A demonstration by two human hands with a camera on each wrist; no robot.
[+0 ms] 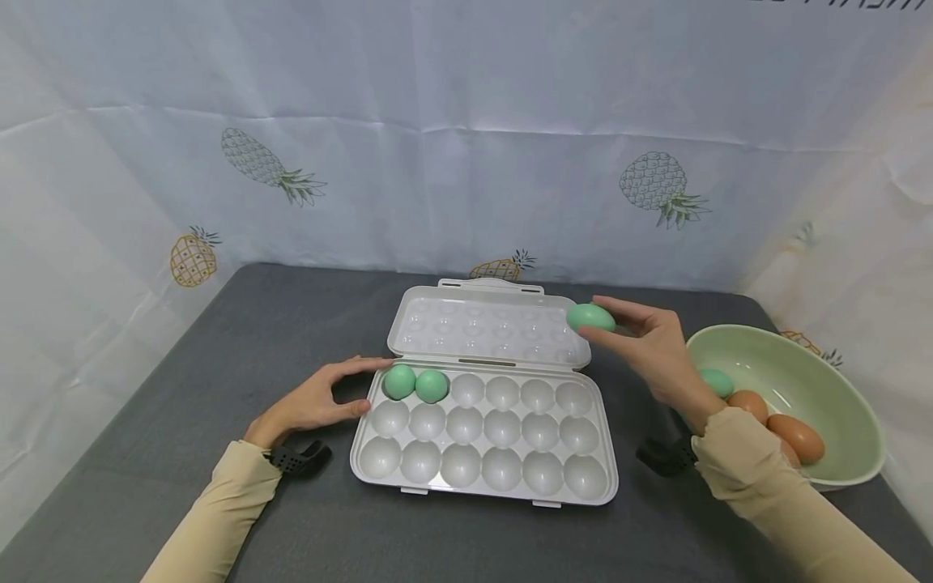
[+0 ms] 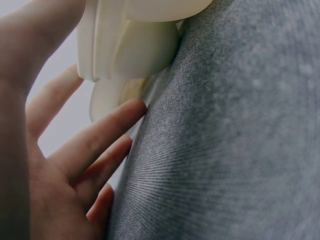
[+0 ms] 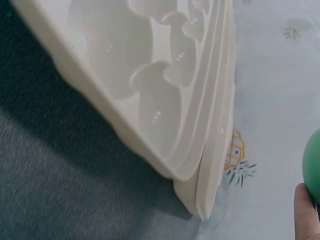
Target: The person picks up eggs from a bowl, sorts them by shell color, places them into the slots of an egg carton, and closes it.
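left grip (image 1: 309, 400): fingers spread | right grip (image 1: 650, 346): raised, pinching | 2 forearms (image 1: 219, 520): sleeved

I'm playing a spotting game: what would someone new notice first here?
Probably the green egg pinched in the right hand, seen against the open lid. Next, two green eggs, back left in the white tray. Then the pale green bowl of eggs, far right.

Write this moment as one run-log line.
right hand: holds green egg near open lid; left hand: touches left side of egg tray; back row: two green eggs; green bowl: one green egg, brown eggs
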